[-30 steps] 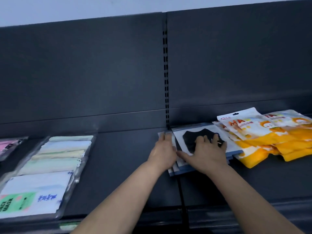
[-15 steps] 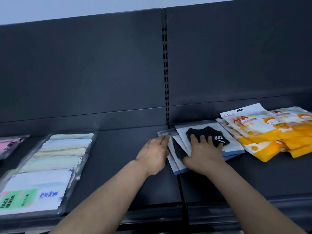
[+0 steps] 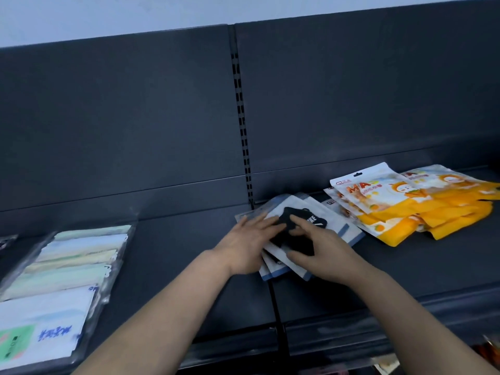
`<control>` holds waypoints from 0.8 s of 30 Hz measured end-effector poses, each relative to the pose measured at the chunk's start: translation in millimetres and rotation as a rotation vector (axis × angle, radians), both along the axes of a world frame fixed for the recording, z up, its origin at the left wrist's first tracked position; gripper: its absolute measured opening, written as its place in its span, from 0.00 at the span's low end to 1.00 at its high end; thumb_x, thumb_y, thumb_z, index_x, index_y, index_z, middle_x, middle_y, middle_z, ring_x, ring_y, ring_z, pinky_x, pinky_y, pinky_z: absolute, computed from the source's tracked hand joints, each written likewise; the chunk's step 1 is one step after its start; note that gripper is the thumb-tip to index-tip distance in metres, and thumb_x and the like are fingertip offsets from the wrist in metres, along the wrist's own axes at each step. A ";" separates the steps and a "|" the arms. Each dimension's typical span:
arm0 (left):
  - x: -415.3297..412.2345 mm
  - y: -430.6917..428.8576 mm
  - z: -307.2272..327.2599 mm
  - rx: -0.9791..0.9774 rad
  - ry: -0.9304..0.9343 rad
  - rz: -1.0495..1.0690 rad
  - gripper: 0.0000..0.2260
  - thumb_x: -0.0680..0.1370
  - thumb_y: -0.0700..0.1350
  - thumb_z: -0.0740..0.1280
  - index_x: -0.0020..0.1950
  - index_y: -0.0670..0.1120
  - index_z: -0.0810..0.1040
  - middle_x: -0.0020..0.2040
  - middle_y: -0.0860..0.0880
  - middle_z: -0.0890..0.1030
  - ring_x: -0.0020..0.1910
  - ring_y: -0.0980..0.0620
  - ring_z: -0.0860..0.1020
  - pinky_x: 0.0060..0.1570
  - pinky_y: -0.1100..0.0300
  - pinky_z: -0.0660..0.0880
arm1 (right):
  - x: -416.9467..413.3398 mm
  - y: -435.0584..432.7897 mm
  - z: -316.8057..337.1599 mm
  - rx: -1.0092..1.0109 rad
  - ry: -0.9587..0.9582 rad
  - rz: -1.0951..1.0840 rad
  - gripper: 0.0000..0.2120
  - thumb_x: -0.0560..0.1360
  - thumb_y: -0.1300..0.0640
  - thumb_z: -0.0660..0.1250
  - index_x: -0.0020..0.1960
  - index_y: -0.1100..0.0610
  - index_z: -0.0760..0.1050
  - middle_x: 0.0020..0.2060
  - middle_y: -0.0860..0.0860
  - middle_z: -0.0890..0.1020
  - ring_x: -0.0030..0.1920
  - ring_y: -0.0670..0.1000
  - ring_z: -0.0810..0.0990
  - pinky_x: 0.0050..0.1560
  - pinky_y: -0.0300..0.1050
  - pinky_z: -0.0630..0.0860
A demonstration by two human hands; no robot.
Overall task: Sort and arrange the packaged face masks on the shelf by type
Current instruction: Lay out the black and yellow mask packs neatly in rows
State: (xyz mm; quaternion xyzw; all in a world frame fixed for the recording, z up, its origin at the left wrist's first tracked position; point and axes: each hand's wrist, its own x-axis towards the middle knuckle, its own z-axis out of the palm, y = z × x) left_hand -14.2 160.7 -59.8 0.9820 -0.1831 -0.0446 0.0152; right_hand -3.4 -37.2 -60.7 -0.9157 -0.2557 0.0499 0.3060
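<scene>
A fanned stack of white, blue-edged packs showing a black mask lies mid-shelf, across the joint between two shelf boards. My left hand rests flat on the stack's left edge with its fingers stretched out. My right hand is on the top pack, index finger on the black mask and thumb curled at the pack's near edge, pinching it. Right of the stack lies an overlapping pile of orange and white mask packs. At far left lies a clear pack of pastel masks.
The dark grey shelf has a tall back panel with a slotted upright in the middle. Another pack's corner shows at the far left edge. Items on a lower shelf peek in at bottom right.
My left hand has slid right from beside the stack onto it. My right thumb has curled under the top pack's near edge. The stack has fanned and turned a little.
</scene>
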 end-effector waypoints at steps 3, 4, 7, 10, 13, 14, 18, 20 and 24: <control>-2.4 -0.1 -7.2 0.042 -0.120 -0.091 0.31 0.77 0.37 0.61 0.77 0.57 0.58 0.78 0.56 0.58 0.76 0.55 0.56 0.76 0.56 0.50 | -0.4 0.2 -2.2 0.158 -0.119 -0.120 0.26 0.77 0.56 0.63 0.73 0.48 0.62 0.65 0.47 0.75 0.65 0.47 0.72 0.63 0.40 0.69; -5.8 3.5 -8.5 -0.002 -0.186 -0.117 0.27 0.77 0.38 0.61 0.75 0.56 0.64 0.75 0.55 0.65 0.73 0.54 0.64 0.74 0.56 0.58 | 0.4 1.3 -2.0 0.176 -0.170 -0.174 0.24 0.78 0.59 0.61 0.72 0.50 0.64 0.66 0.48 0.75 0.66 0.48 0.72 0.63 0.41 0.69; -19.3 21.4 -6.2 -0.124 -0.351 -0.136 0.18 0.72 0.35 0.68 0.59 0.50 0.81 0.57 0.52 0.83 0.54 0.49 0.82 0.51 0.53 0.80 | 2.2 7.0 1.4 0.172 -0.245 -0.282 0.21 0.79 0.63 0.57 0.71 0.54 0.65 0.65 0.53 0.75 0.64 0.52 0.73 0.60 0.44 0.70; -34.1 47.8 2.4 -0.048 -0.525 0.012 0.18 0.62 0.35 0.75 0.50 0.48 0.83 0.42 0.50 0.85 0.36 0.48 0.83 0.29 0.61 0.78 | 4.7 20.8 1.9 0.084 -0.258 -0.283 0.20 0.79 0.62 0.56 0.71 0.58 0.64 0.63 0.59 0.74 0.64 0.58 0.72 0.60 0.49 0.69; -54.7 63.0 19.8 0.243 -0.519 0.236 0.14 0.54 0.36 0.78 0.34 0.47 0.79 0.28 0.49 0.79 0.23 0.48 0.78 0.20 0.65 0.64 | 3.6 42.8 -5.9 -0.202 -0.230 -0.204 0.26 0.80 0.48 0.56 0.73 0.59 0.60 0.71 0.60 0.65 0.73 0.62 0.59 0.71 0.55 0.60; -63.1 63.7 22.4 0.298 -0.444 0.301 0.11 0.59 0.37 0.76 0.36 0.46 0.79 0.32 0.48 0.81 0.27 0.48 0.80 0.23 0.63 0.64 | 2.0 50.1 -9.4 -0.324 -0.202 -0.188 0.31 0.78 0.41 0.55 0.75 0.58 0.57 0.74 0.60 0.60 0.74 0.63 0.53 0.73 0.58 0.55; -80.4 67.0 0.8 0.152 -0.075 0.498 0.12 0.74 0.37 0.60 0.56 0.43 0.73 0.57 0.44 0.78 0.56 0.44 0.77 0.47 0.54 0.73 | -5.0 68.9 -21.1 -0.536 -0.064 -0.174 0.46 0.72 0.29 0.55 0.77 0.55 0.44 0.77 0.58 0.46 0.75 0.65 0.41 0.71 0.68 0.44; -81.3 72.9 -7.8 0.029 -0.062 0.526 0.16 0.75 0.41 0.59 0.62 0.45 0.69 0.62 0.43 0.75 0.59 0.43 0.75 0.52 0.54 0.72 | -4.7 70.3 -23.0 -0.529 -0.031 -0.183 0.45 0.72 0.30 0.56 0.77 0.55 0.43 0.77 0.57 0.47 0.75 0.64 0.42 0.71 0.69 0.46; -71.8 77.3 -16.3 0.042 0.008 0.504 0.23 0.79 0.54 0.55 0.75 0.54 0.61 0.71 0.46 0.67 0.65 0.40 0.69 0.65 0.52 0.68 | 1.7 64.5 -18.1 -0.494 -0.008 -0.240 0.38 0.75 0.40 0.59 0.77 0.56 0.49 0.76 0.54 0.53 0.76 0.61 0.48 0.71 0.68 0.53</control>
